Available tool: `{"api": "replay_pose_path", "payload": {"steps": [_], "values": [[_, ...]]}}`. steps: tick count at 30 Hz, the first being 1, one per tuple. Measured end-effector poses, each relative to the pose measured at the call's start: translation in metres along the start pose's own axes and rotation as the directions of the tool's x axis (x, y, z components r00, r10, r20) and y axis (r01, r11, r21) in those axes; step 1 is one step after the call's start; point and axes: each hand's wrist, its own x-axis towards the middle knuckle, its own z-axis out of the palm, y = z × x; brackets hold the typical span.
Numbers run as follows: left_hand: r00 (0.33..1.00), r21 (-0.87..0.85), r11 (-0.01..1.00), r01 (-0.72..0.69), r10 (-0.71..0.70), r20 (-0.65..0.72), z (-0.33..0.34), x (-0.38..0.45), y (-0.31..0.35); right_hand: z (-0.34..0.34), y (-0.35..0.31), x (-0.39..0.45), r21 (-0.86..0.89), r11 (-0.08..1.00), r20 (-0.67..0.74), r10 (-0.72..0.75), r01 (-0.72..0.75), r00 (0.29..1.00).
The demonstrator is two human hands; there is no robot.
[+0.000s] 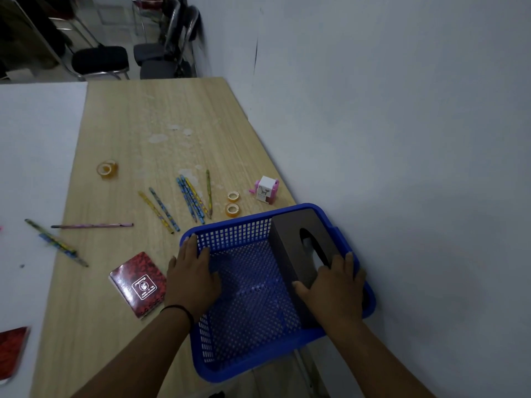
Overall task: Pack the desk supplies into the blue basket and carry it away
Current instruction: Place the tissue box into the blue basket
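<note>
Hands gripped both sides: left hand (193,278) on the basket (238,234) rim, right hand (334,282) on the box (290,237). Basket looked light and stiff; rims suit carrying

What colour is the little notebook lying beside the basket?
The notebook has a red and black mottled cover with a white emblem, seen best in the head view.

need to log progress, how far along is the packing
Done: only the dark tissue box sits in the blue basket. In hand: left hand and right hand grip its sides. Left: pencils, tape rolls, sharpener and red notebook remain on the table.
</note>
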Motion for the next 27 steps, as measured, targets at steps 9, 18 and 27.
{"api": "replay_pose_path", "payload": {"steps": [9,18,27], "values": [[0.999,-0.144,0.990,-0.004,-0.002,-0.037,-0.005,-0.002,0.002,0.006,0.005,-0.003,0.199,0.980,0.019,-0.024,0.019,1.000],[0.998,-0.262,0.964,0.050,-0.059,-0.026,-0.007,-0.026,0.004,0.003,0.012,-0.006,0.221,0.972,0.056,-0.092,0.077,0.994],[0.995,-0.407,0.910,0.083,-0.100,-0.021,-0.016,-0.065,0.009,-0.007,0.014,-0.005,0.155,0.983,0.069,-0.115,0.103,0.991]]}}
